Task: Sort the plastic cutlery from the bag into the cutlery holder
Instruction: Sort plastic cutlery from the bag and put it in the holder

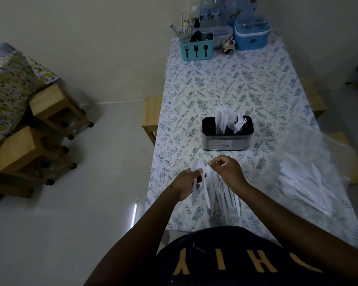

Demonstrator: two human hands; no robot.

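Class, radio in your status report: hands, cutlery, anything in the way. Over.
Both busy: left hand grips cutlery bunch; right hand pinches a piece of it. Knives and forks in cutlery holder. More in bag at right; nothing blocks the holder.

Left hand (pixel 185 183): forearm bare, fingers curled round a fan of plastic cutlery (pixel 217 190). Right hand (pixel 230 171): just beside it, knuckles up, fingertips pinching one piece of it.

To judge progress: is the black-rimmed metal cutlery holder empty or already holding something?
Not empty: the black-rimmed metal cutlery holder stands upright with white plastic knives and white plastic forks sticking out.
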